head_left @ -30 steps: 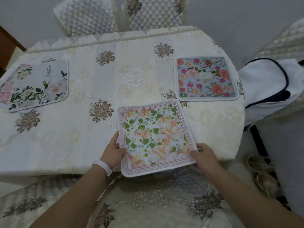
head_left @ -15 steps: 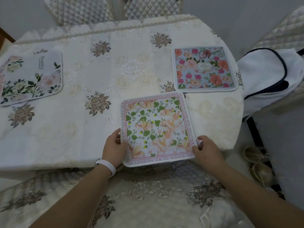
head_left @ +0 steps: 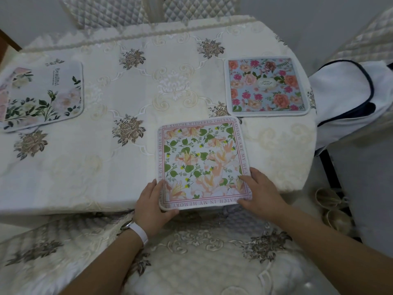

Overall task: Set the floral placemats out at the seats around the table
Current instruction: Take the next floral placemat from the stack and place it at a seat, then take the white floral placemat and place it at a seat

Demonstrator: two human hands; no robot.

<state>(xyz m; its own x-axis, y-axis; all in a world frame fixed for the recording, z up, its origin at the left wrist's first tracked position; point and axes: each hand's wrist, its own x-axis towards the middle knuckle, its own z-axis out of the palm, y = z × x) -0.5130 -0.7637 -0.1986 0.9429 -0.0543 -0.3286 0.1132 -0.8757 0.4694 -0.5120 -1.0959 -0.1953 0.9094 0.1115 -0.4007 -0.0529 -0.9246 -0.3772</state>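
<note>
Both hands are on the near mat (head_left: pixel 202 162), the one with peach lilies, green leaves and a pink lettered border, which lies flat on the table (head_left: pixel 85 167) with its near edge hanging a little past the table's rim. The left hand (head_left: pixel 152 206) pinches the mat's near-left corner, thumb on top and fingers curled under the overhanging edge. The right hand (head_left: pixel 258 193) lies on the near-right corner with fingers spread over the border; whether any finger is tucked beneath cannot be told. Ahead of the hands and to the right, well apart from them, the rose mat (head_left: pixel 266 86) lies flat near the table's right edge; far off to the left of the left hand lies the white mat (head_left: pixel 42 94) with dark leaves, and something pink shows under its far-left edge, perhaps another mat. The step in hand looks like squaring this mat at the seat directly below the hands, where a cushioned chair (head_left: pixel 202 262) stands. The mat sits slightly turned against the table edge and overhangs it, so the next move probably calls for a small push away from the body with a slight twist, then letting go with both hands. After that, any seat without a mat would want one; the far chairs (head_left: pixel 148 9) have none in front of them.
</note>
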